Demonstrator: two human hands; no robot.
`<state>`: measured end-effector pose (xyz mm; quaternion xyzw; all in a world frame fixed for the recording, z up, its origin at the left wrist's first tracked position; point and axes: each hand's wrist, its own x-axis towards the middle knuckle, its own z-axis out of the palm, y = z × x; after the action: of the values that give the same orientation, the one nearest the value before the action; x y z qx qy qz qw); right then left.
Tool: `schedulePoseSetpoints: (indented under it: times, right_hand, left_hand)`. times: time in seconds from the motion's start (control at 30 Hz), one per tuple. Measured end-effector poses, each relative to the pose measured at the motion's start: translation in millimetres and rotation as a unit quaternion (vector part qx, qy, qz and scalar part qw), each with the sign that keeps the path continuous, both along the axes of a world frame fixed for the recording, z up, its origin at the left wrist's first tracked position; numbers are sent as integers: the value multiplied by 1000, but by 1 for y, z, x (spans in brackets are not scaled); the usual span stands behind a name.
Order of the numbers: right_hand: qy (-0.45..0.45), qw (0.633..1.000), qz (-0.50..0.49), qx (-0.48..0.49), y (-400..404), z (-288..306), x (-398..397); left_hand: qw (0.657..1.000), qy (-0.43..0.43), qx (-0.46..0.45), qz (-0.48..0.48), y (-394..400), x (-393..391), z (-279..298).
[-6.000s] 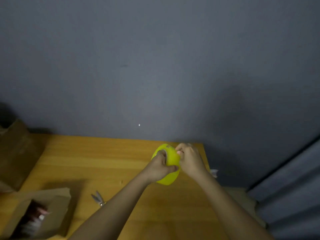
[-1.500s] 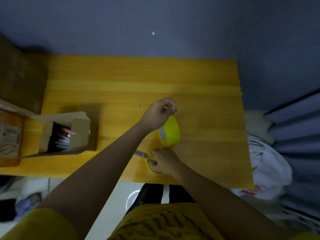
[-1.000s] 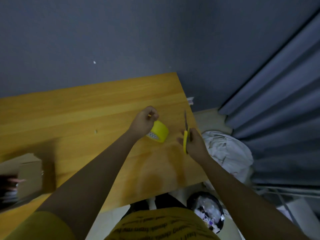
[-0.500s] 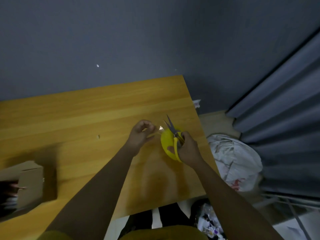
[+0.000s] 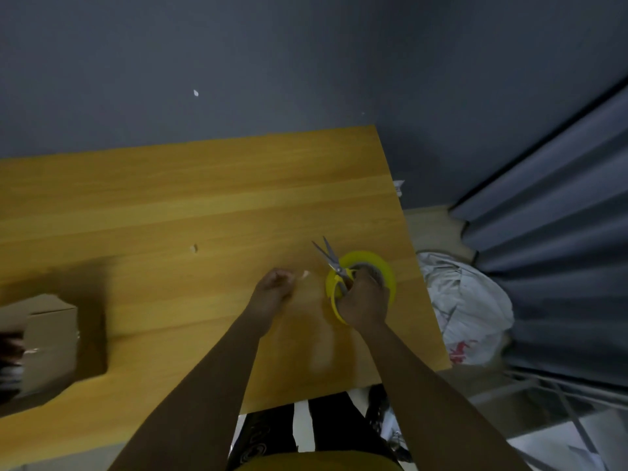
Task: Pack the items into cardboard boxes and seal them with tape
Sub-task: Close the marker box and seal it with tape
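Two steel blades, round tape roll

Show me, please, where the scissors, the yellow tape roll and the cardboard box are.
scissors [image 5: 331, 258]: head view, on the metal blades.
yellow tape roll [image 5: 382, 265]: head view, on its yellow outer band.
cardboard box [image 5: 51, 329]: head view, on its side wall.

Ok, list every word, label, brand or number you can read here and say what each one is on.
None can be read.
White plastic bag on the floor: red print, too blurred to read.
Dark trousers: pale print, too blurred to read.
Cardboard box: no legible label.
Yellow tape roll and scissors in the right hand: no text visible.
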<state>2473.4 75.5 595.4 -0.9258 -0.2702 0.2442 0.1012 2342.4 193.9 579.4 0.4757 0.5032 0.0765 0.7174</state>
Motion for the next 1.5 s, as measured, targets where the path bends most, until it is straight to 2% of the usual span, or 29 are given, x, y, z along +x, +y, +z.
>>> schedulePoseSetpoints:
  times: [0.13,0.33,0.47,0.6,0.67,0.73,0.83,1.03,1.2,1.27,1.33,1.4,1.5]
  right_hand:
    - [-31,999,26,-26,3,-7,-8]
    - [18,998,53,-36,-9,5,7]
    - [-16,996,83,-16,-23,18,21]
    - [-14,985,167,-27,-10,13,11]
    - [-35,981,190,-31,-9,4,0]
    - [-60,981,181,-17,-13,-3,-6]
    - [-84,982,171,5,-17,-7,-9]
    - [-77,986,148,-29,-9,-7,-9]
    - [-29,985,151,-82,-8,12,-1]
    - [-58,983,161,-66,-14,26,8]
    - [-132,961,227,-91,-17,44,17]
    - [-203,913,318,-155,-13,64,25]
    - [-248,836,419,-254,10,87,26]
  left_hand:
    - [999,6,31,19,-7,-9,-15]
    - [995,4,92,-39,-6,-7,-21]
    - [987,8,143,-72,-4,-8,-28]
    - [984,53,166,-47,-2,-11,-29]
    - [986,44,160,-13,-2,-13,-24]
    - [989,34,146,-5,-4,-17,-21]
    - [986,23,161,-41,-10,-32,-24]
    - [972,47,199,-112,-21,-81,-27]
    - [980,68,165,-90,-8,-66,-15]
    - [980,64,165,-95,-3,-63,-13]
    - [979,62,167,-99,-1,-62,-12]
    - [979,70,163,-96,-2,-62,-13]
    - [980,68,163,-96,-6,-63,-17]
